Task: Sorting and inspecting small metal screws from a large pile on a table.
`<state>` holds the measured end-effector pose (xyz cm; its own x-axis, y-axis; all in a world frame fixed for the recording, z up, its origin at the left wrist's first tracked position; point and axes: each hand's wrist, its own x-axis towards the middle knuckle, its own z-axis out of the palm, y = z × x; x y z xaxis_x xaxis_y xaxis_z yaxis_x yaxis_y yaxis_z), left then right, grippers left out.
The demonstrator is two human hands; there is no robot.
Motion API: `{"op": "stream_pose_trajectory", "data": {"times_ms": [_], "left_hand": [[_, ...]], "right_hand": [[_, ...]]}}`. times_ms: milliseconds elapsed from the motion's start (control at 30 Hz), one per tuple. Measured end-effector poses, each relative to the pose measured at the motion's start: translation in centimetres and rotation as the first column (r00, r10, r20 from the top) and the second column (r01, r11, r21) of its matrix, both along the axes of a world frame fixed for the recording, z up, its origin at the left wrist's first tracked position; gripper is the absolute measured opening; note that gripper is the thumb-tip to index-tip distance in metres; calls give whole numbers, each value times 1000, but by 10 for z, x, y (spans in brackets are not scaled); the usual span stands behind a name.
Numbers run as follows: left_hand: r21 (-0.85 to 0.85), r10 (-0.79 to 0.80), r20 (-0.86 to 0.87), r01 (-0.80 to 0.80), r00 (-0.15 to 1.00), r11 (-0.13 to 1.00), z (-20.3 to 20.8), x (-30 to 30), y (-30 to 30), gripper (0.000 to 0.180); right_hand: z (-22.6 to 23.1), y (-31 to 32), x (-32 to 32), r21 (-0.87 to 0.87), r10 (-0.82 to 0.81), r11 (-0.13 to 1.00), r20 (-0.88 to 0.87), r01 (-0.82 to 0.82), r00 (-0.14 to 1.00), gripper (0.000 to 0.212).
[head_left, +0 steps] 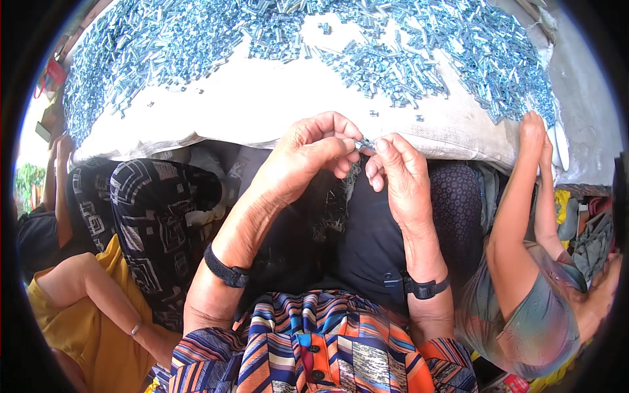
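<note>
Over the near edge of the cloth-covered table, both of my hands meet around a small shiny metal piece (pixel 364 143); it looks like one of the little tubes, but its exact kind is too small to make out. My left hand (pixel 304 154) is closed, pinching one end between thumb and fingers. The other end sits between the thumb and fingertips of my right hand (pixel 404 171), also closed. Ahead, a broad heap of short, bluish-silver metal tubes (pixel 386 69) covers much of the table.
Pale sacking (pixel 216 111) covers the table and hangs over its near edge. A few loose metal pieces (pixel 419 118) lie near it. A person in yellow (pixel 98 321) sits at my left; on my right, another person's hands (pixel 532 131) reach the table edge.
</note>
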<state>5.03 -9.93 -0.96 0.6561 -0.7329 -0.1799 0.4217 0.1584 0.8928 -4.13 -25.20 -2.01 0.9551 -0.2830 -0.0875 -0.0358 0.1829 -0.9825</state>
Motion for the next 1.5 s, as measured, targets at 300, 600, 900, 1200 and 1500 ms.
{"op": "stream_pose_trajectory", "data": {"times_ms": [300, 600, 900, 1200, 1500], "left_hand": [[-159, -105, -212, 72, 972, 985, -12, 2, 3, 10], [-192, -150, -203, 111, 968, 975, -7, 3, 0, 12], [-138, -63, -215, 34, 975, 990, -17, -9, -3, 12], [-164, -35, -124, 14, 992, 986, -15, -19, -7, 12], [41, -70, 112, 66, 991, 997, 1, -15, -1, 11]], "right_hand": [[-5, 5, -7, -488, -97, 862, 109, 138, 989, 21], [-3, 5, -8, -627, -109, 751, 191, 206, 976, 22], [-12, 1, -14, 8, 11, 1000, -57, -10, 998, 32], [-5, -9, -24, -141, 42, 989, -16, -44, 999, 28], [-3, -5, -26, -357, -10, 933, 91, 42, 996, 21]]}}
